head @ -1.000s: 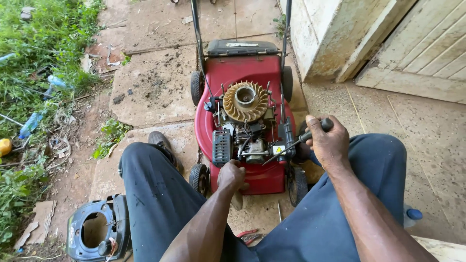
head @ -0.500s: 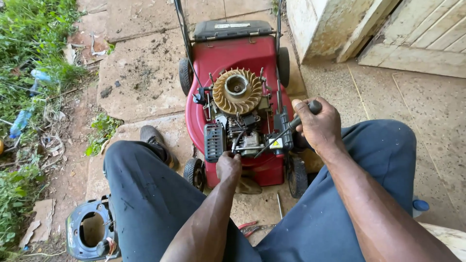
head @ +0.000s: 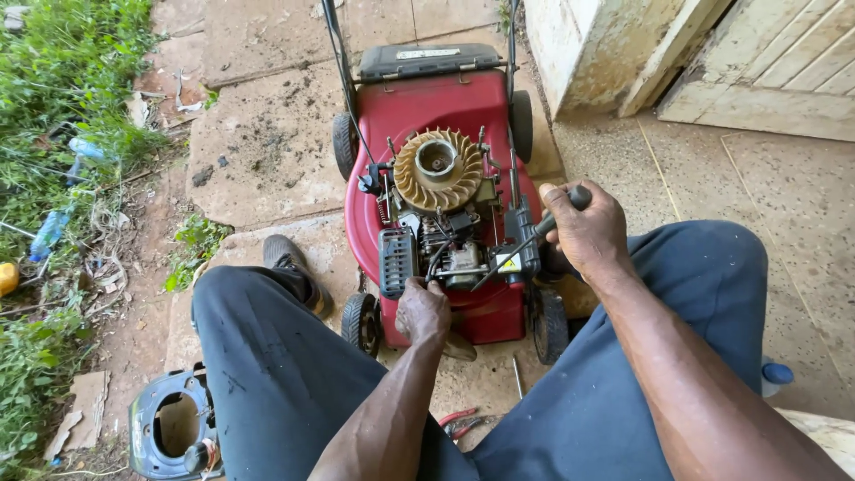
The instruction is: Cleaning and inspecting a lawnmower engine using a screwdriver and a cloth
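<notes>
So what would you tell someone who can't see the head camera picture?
A seated person works on a red lawn mower whose engine is uncovered: the right hand grips a long tool by its dark handle, and the left hand is at the engine's front. A removed blue-grey engine cover lies on the ground by the left leg.

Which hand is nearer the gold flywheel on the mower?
Left. The left hand is at the engine just below the flywheel; the right hand grips a tool handle off to its right.
</notes>
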